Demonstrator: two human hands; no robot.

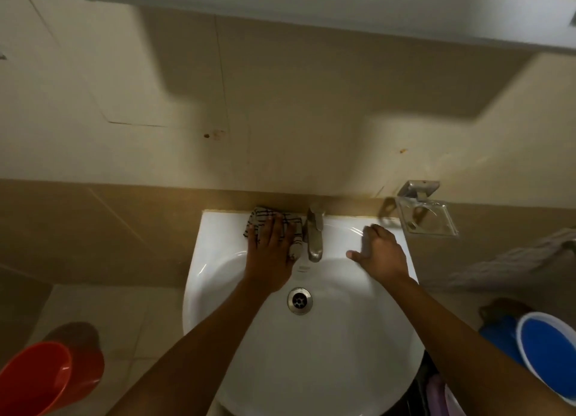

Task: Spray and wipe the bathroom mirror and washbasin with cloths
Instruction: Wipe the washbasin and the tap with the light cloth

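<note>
We've got the cloth (pixel 274 228) flat under our left hand (pixel 270 253), fingers spread and pressing it onto the washbasin (pixel 218 238) ledge just left of the tap (pixel 314 235). It's soft and floppy, probably best palmed, not pinched. Right hand (pixel 378 253) rests loosely curled on the other ledge, holding nothing. One cloth, one tap, one drain (pixel 300 300).

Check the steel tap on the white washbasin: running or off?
Off: no water falls from the steel tap's spout into the dry-looking white washbasin.
</note>
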